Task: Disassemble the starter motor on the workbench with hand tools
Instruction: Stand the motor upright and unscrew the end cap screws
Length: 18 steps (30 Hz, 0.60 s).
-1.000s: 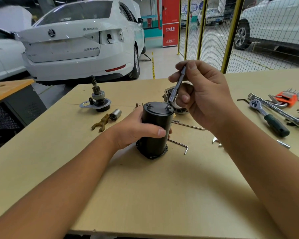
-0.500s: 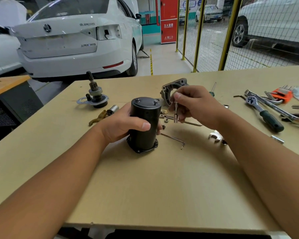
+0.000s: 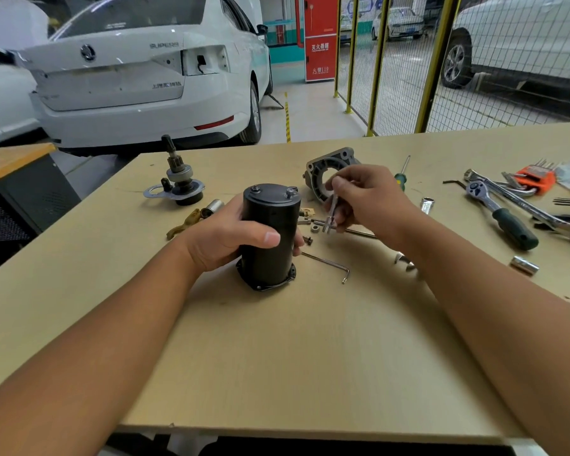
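The left hand (image 3: 231, 235) is gripping the black motor housing (image 3: 270, 235), which is standing upright on the workbench (image 3: 310, 357). Just to its right, the right hand (image 3: 366, 199) is pinching a slim metal tool (image 3: 331, 215), possibly a socket driver, its tip hanging just above loose bolts (image 3: 310, 225). An L-shaped hex key (image 3: 329, 264) is lying beside the housing. Farther back are sitting the grey end casting (image 3: 320, 172), the pinion assembly (image 3: 178, 182) and a ratchet (image 3: 500, 215).

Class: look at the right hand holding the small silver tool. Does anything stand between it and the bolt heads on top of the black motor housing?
Nothing visible does. The right hand and its silver tool are beside the black motor housing, with open air up to its bolt heads.
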Each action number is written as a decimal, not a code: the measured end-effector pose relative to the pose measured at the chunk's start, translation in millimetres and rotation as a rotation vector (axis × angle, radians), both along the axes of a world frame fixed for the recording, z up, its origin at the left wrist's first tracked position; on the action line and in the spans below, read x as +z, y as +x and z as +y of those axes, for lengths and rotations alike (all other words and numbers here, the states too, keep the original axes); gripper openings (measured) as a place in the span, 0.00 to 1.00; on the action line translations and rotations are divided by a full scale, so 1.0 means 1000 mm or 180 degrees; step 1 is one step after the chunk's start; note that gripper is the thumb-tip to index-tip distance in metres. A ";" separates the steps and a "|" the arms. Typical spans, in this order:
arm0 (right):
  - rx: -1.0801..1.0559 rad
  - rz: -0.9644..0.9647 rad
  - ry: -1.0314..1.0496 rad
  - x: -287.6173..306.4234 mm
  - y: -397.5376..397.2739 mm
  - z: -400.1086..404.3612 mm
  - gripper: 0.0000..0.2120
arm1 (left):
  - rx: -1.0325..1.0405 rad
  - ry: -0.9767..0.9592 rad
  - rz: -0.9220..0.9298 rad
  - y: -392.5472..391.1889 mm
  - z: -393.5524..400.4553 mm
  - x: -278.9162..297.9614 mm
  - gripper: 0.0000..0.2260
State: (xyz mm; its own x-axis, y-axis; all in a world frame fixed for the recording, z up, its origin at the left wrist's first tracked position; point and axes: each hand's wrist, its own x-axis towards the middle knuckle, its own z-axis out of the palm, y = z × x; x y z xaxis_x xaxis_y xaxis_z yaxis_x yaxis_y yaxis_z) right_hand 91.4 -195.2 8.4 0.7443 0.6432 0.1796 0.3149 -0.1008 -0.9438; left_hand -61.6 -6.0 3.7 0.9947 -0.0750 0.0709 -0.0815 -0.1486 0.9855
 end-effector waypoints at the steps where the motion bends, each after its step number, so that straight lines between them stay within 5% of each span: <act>1: -0.0059 0.0113 0.0009 -0.001 0.002 0.000 0.09 | 0.0001 -0.0005 0.0008 0.000 0.000 0.000 0.24; 5: -0.0189 0.0516 -0.0088 -0.003 0.002 -0.001 0.09 | 0.0005 0.0009 0.0045 0.000 0.002 0.000 0.26; 12: -0.0227 0.1855 0.0767 0.002 0.000 0.002 0.13 | -0.0098 0.0108 0.0196 -0.006 0.006 0.007 0.46; 18: -0.0083 0.2054 0.0936 0.007 -0.005 0.000 0.11 | 0.0093 0.0112 -0.0086 -0.006 0.004 0.010 0.50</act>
State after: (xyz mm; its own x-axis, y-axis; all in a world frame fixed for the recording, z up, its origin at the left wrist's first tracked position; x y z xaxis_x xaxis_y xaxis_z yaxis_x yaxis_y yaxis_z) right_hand 86.7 -194.7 15.5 0.7752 0.6162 -0.1390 -0.3154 0.1868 -0.9304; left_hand -67.8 -1.9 13.5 0.9942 -0.0489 0.0955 -0.1030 -0.1859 0.9772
